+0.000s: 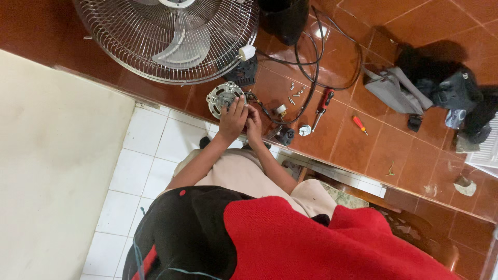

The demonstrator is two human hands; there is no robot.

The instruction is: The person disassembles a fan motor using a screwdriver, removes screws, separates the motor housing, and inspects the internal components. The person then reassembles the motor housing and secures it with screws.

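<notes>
Head view: both my hands work at the fan motor (224, 97) on the floor (363, 150), left hand (233, 120) closed around it, right hand (254, 123) pinching its wires. Fan cage (119, 36) behind; red screwdriver (322, 106), screws (296, 92) beside.

Fan grille (166, 39) cut off by the top edge. Fan motor (224, 97) partly hidden behind the left hand (233, 120); what the right hand (254, 124) pinches is concealed, possibly a wire. Loose screws (296, 92) too small to tell apart. Black base (284, 18) cropped at top.
</notes>
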